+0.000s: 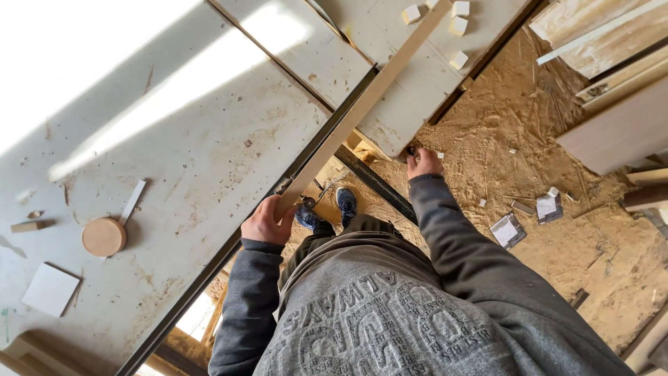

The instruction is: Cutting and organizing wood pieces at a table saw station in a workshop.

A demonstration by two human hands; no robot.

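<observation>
Head view is looking straight down my own front, over a grey printed sweatshirt [390,327], and I am standing at the edge of a pale, scuffed work table [209,139]. My left hand [266,221] is wrapping its fingers around the near end of a long, thin wooden strip [362,104], clamping it; the strip is running diagonally up and to the right, lying across the table's edge and over a second pale panel [410,83] beyond a dark gap. My right hand [423,163] is reaching down to the near corner of that second panel, fingers curling against its edge; I cannot tell whether it is pinching anything there, since the fingertips are hiding against the panel. Small pale wooden blocks [458,26] are sitting on the far panel, just beside the strip's upper end. On the near table, well away from both hands, a round wooden disc [104,237] is lying with a thin flat stick [132,202] touching it, and a square white tile [50,289] is lying below them. My blue shoes [346,202] are showing between my arms, on a floor thick with sawdust [529,139], where scraps of paper [508,230] and boards [619,132] are lying to the right.
</observation>
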